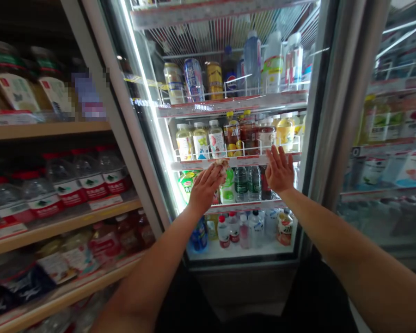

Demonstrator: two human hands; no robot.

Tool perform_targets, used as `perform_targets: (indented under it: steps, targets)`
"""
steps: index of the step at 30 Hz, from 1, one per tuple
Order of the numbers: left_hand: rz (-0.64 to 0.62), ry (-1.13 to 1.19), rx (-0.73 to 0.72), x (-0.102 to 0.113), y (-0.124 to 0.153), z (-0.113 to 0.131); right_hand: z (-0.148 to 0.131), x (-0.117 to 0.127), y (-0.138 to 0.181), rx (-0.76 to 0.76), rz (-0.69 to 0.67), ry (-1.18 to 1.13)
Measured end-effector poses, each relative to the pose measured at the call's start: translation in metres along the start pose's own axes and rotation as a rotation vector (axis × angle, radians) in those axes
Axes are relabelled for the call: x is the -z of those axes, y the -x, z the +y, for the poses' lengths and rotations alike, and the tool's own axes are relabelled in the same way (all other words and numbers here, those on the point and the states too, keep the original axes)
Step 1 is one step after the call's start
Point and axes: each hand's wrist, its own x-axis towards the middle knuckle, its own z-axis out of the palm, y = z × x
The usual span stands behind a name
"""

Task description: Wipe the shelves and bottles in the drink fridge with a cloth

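Observation:
A glass fridge door fills the middle of the view, with lit shelves of drinks behind it. My left hand presses a crumpled pale cloth or tissue against the glass, at about the height of a shelf edge. The cloth is mostly covered by my fingers, so its exact kind is unclear. To the right, my right hand lies on or just before the glass, fingers stretched out and holding nothing. Bottles of lemon tea and a yellow drink show behind the pane near my hands.
On the left, a wooden shelf unit carries several red-capped water bottles and other drinks. A metal door frame borders the glass on the right. Beyond it stands another cooler with bottles.

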Motion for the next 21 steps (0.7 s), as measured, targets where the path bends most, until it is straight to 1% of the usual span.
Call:
perform_targets:
  steps: [3, 5, 9, 11, 15, 18, 21]
  targets:
    - [0.044, 0.0, 0.089, 0.0, 0.001, -0.004, 0.0, 0.0, 0.0, 0.004, 0.013, 0.011]
    - [0.042, -0.001, 0.086, -0.001, 0.009, -0.004, 0.0, 0.0, 0.0, 0.0, 0.012, 0.012]
    - [0.015, -0.006, 0.025, -0.004, 0.023, -0.006, 0.0, 0.0, 0.0, 0.0, -0.016, -0.002]
    - [0.024, -0.009, 0.046, -0.003, 0.023, -0.011, 0.0, 0.0, 0.001, 0.003, -0.015, 0.002]
    - [0.099, -0.031, 0.125, -0.001, 0.022, -0.013, 0.0, 0.0, 0.001, 0.002, 0.005, 0.011]
    - [0.124, -0.059, 0.121, -0.002, 0.032, -0.008, 0.0, 0.0, 0.001, 0.003, 0.003, 0.012]
    - [0.098, -0.052, 0.108, -0.004, 0.046, -0.005, 0.0, 0.0, 0.001, 0.0, 0.007, 0.012]
